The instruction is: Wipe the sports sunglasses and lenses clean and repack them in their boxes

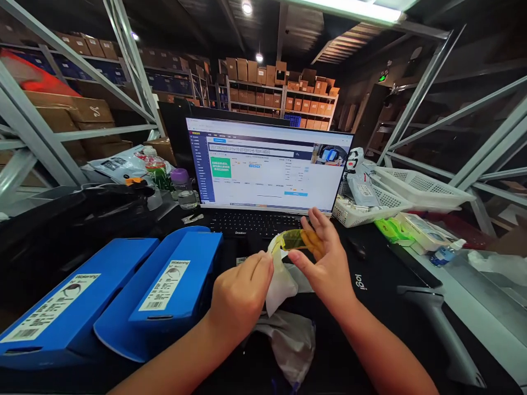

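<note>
Curled fingers of the right hand (327,269) pinch the yellow-tinted glasses (294,240) at one end; the left hand (242,293) grips a white cloth (281,285) over the other end, hiding it

You're watching from your own head right now, the camera pitched forward and down and looking straight at the desktop monitor (267,164), which sits just above the middle of the frame. Close in below that monitor, nearest the lens, come your left hand (241,296) and right hand (325,269), while the wide view reaches past it to shelves of cardboard cartons (282,93) well behind and steel racking (424,93) to either side.
</note>
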Demonstrator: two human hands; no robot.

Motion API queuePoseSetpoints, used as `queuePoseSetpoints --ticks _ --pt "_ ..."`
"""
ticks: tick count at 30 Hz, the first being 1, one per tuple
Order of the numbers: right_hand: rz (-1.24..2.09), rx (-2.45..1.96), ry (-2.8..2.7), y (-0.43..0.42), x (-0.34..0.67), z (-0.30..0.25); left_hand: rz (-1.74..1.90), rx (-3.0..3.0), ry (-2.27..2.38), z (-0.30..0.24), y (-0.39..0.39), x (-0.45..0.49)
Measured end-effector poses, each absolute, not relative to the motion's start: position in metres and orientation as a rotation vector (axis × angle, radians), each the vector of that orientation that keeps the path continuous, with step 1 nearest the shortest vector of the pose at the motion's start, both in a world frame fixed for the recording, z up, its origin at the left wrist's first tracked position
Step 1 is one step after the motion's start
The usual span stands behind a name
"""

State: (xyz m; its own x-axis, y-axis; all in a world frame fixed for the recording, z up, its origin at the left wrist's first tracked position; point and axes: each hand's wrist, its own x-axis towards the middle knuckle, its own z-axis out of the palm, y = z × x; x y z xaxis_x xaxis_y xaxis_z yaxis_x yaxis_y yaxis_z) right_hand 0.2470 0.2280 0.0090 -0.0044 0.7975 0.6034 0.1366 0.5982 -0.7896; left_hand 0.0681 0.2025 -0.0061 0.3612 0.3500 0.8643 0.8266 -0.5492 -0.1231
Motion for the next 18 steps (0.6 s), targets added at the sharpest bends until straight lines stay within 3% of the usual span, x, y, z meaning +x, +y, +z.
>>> queuePoseSetpoints --ticks 18 --pt "0.526 -0.728 -1.325 0.231 0.231 0.015 -1.341 -2.133 -0.898 -0.012 0.206 0.074"
